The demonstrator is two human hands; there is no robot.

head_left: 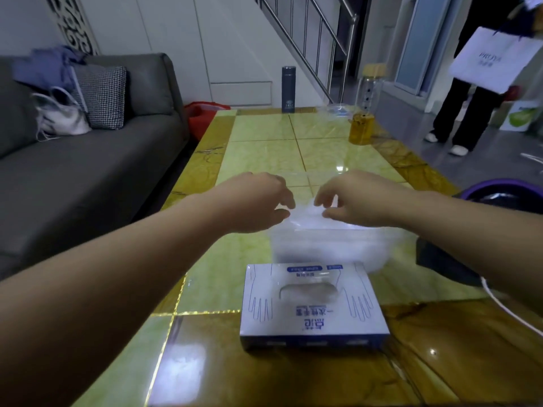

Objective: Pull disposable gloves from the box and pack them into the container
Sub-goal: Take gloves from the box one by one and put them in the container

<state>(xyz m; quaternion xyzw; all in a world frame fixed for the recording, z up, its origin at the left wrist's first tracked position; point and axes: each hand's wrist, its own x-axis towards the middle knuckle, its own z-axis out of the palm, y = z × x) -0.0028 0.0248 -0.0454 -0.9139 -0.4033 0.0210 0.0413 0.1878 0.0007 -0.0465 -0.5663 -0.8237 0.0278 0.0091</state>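
- Two hands meet over the container: the left hand and right hand each pinch an edge of one thin clear glove between thumb and fingers.
- The glove hangs between the fingertips, just above the container's far rim. It is probably held spread so that it goes in flat rather than bunched.
- The container sits directly under the hands on the table. Cloudy film inside looks like gloves already packed, though blur hides the detail.
- The box lies nearer the person than the hands, slot up, within easy reach for the next pull.
- Likely step: lowering this glove in.
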